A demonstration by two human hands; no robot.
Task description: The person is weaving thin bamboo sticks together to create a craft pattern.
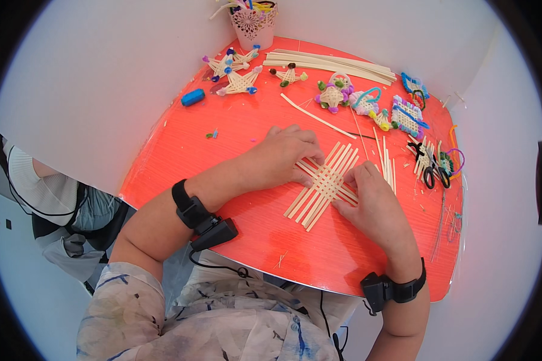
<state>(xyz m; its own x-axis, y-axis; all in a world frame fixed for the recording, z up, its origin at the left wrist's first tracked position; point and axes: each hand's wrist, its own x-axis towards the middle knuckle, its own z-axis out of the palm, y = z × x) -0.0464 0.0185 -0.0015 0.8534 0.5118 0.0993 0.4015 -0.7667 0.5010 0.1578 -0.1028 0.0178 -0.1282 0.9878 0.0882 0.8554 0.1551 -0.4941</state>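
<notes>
A small lattice of pale woven strips (327,182) lies on the red table in front of me, its loose ends fanning out on all sides. My left hand (288,157) grips its left side, fingers closed around the ends of the crosswise strips. On the opposite side my right hand (370,195) pinches the strips between thumb and fingers. The strip ends under both hands are partly hidden. Just beyond my right hand, several loose short strips (386,163) lie side by side.
Woven stars (242,82), decorated woven pieces (407,116) and a bundle of long strips (331,65) lie along the back of the red table (247,240). Black-handled scissors (435,172) rest at right. A pink pot (253,25) stands at the back; a blue lump (193,97) lies left.
</notes>
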